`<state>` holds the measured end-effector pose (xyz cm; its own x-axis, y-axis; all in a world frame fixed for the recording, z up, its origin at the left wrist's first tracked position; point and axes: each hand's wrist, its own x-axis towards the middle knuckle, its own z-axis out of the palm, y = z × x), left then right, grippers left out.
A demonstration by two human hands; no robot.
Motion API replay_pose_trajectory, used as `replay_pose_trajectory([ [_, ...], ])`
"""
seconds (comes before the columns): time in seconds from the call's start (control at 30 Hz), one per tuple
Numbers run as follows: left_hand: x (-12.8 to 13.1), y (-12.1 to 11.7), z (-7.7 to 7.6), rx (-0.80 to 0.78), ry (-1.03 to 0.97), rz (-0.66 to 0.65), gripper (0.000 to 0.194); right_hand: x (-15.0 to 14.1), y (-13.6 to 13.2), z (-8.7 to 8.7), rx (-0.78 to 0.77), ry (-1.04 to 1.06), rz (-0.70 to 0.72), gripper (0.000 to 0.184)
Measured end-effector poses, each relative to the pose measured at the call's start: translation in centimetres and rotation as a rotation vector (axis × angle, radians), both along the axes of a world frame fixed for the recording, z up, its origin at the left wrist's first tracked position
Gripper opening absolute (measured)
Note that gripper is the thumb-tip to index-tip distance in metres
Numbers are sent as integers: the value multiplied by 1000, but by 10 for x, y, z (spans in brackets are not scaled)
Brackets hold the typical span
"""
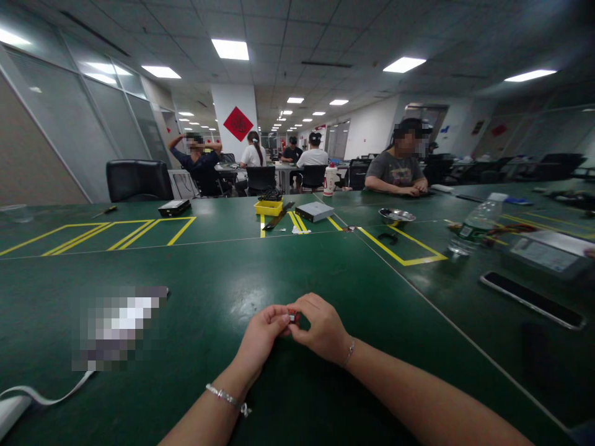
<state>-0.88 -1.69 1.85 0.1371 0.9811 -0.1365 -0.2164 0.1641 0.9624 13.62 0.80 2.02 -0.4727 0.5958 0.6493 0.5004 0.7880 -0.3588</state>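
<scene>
Near the middle of the green table (186,334), both hands meet around a small red and silver piece (292,315), too small for me to tell its kind. My left hand (264,334) pinches it from the left between thumb and fingers. From the right, my right hand (323,327) curls its thumb and index finger against the same piece. The fingers hide part of it. Both forearms rest low over the table's near side.
To the left lies a blurred-out phone-like device (123,325) with a white cable (51,396). A yellow bin (268,208), grey box (315,212), metal bowl (396,215) and yellow tape marks stand farther back. Rightward are a water bottle (478,226) and phone (532,299). A person (402,161) sits opposite.
</scene>
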Motion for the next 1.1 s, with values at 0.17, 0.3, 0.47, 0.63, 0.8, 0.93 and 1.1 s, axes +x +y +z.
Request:
replay_pose_trajectory([
  [0.17, -1, -2, 3, -16, -108, -50, 17, 1, 0, 0, 3, 32, 36, 21],
  [0.3, -1, 0, -1, -14, -149, -30, 18, 2, -1, 1, 42, -33, 12, 24],
  [0.47, 2, 0, -4, 20, -93, 6, 23, -2, -2, -5, 63, -138, -127, 13],
  [0.63, 2, -4, 3, 22, -111, -48, 26, -3, -2, -2, 87, -39, -104, 13],
  [0.8, 1, -4, 3, 5, -144, -59, 30, -1, -2, 2, 82, -30, -7, 22],
  [0.93, 2, -4, 1, 24, -112, -28, 31, -2, -2, -2, 61, -77, -45, 17],
  [1.1, 1, -1, -5, 51, -81, -40, 32, -2, -2, -3, -2, -96, -63, 16],
])
